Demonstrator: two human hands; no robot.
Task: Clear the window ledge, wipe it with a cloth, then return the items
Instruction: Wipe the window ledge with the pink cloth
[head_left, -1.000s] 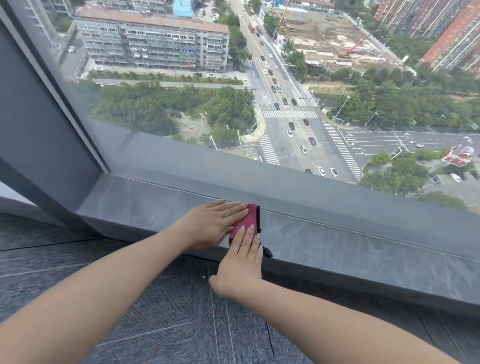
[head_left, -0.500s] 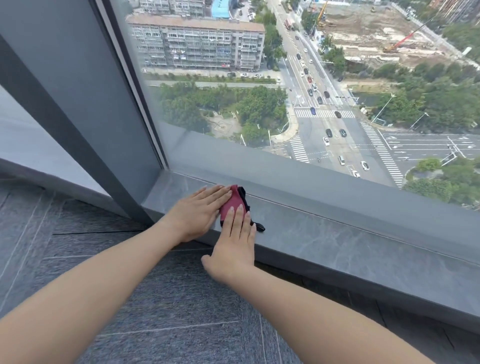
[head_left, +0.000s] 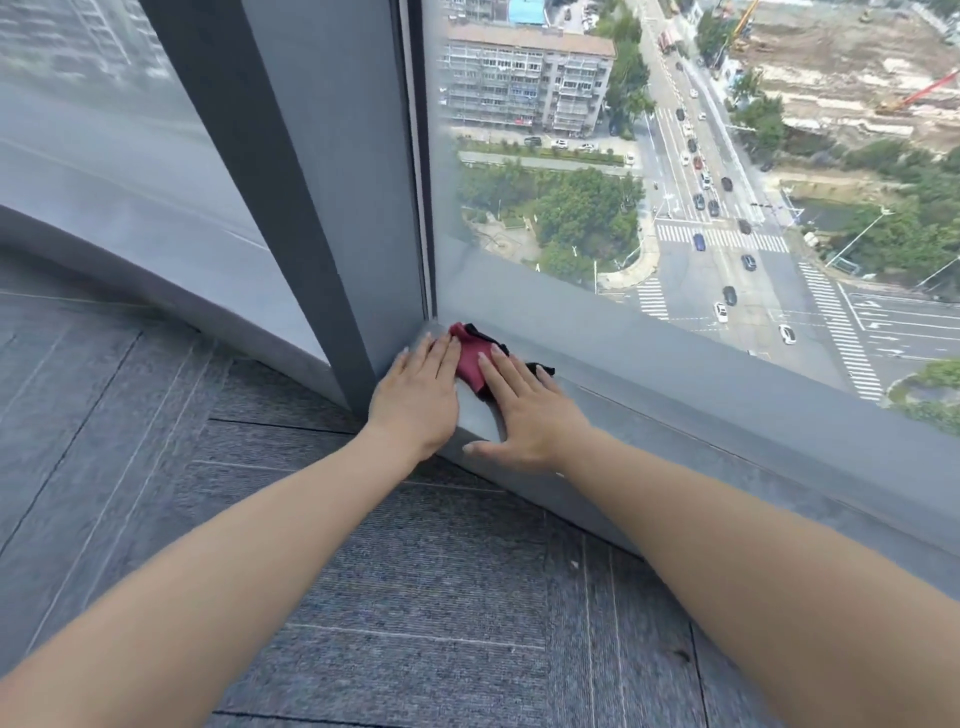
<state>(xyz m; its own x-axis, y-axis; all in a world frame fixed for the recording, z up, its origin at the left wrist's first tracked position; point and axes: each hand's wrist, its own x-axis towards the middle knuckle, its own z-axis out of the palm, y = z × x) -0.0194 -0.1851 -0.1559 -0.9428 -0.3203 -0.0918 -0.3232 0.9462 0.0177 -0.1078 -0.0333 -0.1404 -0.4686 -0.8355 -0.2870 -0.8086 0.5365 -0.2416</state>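
A dark red cloth (head_left: 470, 359) with a black edge lies at the far left end of the grey stone window ledge (head_left: 727, 441), right in the corner by the window frame. My left hand (head_left: 415, 400) lies flat, its fingers pressing the cloth's left side. My right hand (head_left: 524, 410) presses the cloth's right side with spread fingers, its thumb over the ledge's front edge. No other items show on the ledge.
A wide grey window post (head_left: 332, 208) rises just left of the cloth and ends the ledge. The glass pane (head_left: 675, 182) stands behind the ledge, with a street far below. Grey carpet tiles (head_left: 363, 571) cover the floor under my arms.
Both hands have slid the cloth leftward along the ledge, from mid-ledge into the corner by the post. My view has turned left with them.
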